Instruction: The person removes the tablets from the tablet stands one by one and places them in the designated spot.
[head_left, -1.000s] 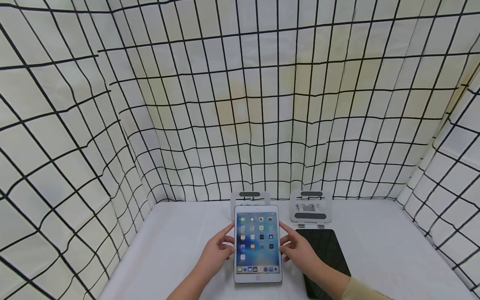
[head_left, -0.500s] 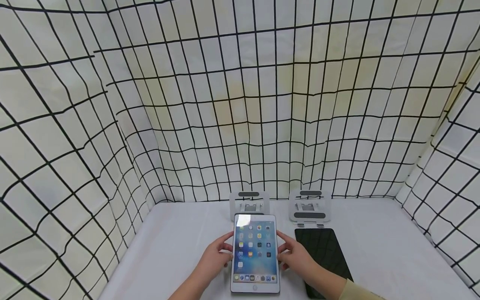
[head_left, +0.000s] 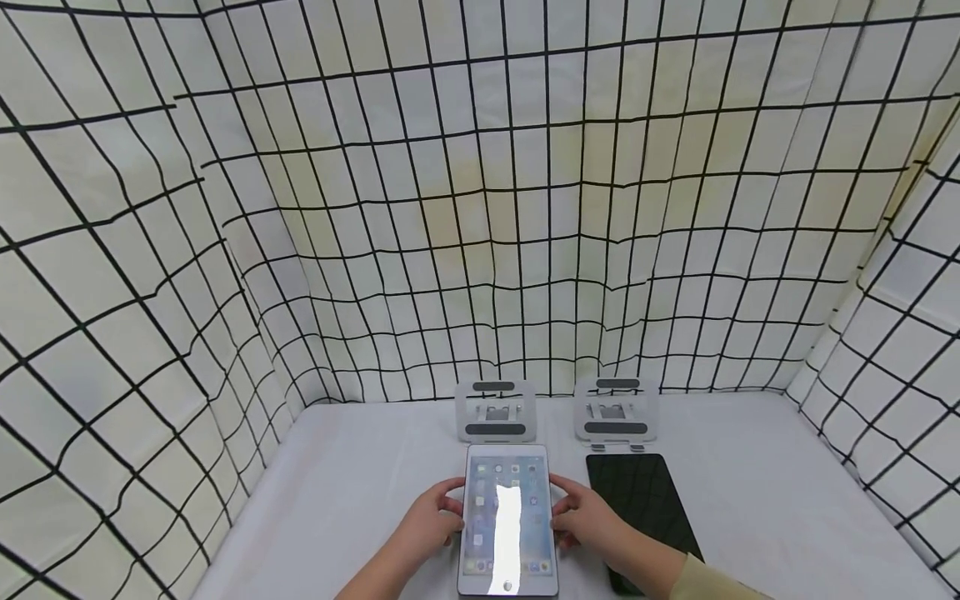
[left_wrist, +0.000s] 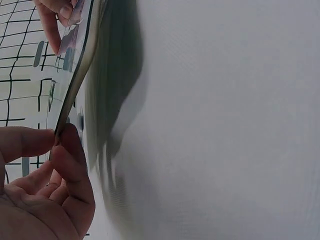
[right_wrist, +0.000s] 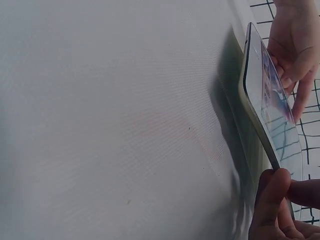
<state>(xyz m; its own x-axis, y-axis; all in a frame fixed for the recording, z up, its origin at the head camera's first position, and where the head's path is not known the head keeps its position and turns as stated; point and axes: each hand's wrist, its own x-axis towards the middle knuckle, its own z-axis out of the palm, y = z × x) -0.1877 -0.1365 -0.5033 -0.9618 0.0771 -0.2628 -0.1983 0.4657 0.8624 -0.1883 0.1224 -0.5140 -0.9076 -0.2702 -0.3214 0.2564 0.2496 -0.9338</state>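
A white tablet (head_left: 487, 521) with a lit screen of app icons is in front of me, a bright glare streak running down its screen. My left hand (head_left: 427, 521) pinches its left long edge between thumb and fingers. On the opposite edge my right hand (head_left: 588, 518) pinches it the same way. In the left wrist view the tablet's thin side (left_wrist: 80, 70) stands off the white cloth, with a shadow beneath; the right wrist view also shows a gap under the tablet (right_wrist: 257, 85). Its back is hidden in the head view.
Two pale tablet stands with dark grey pads, a left one (head_left: 495, 412) and a right one (head_left: 617, 410), stand at the back of the white table (head_left: 360, 458). A black tablet (head_left: 637, 492) lies before the right stand, partly under my right forearm. Grid-patterned cloth walls (head_left: 547, 208) surround the table.
Both hands have brought the white tablet down and toward me, tilting it flatter, so the left stand now shows fully behind it. Glare has spread over the screen. The black tablet stays put.
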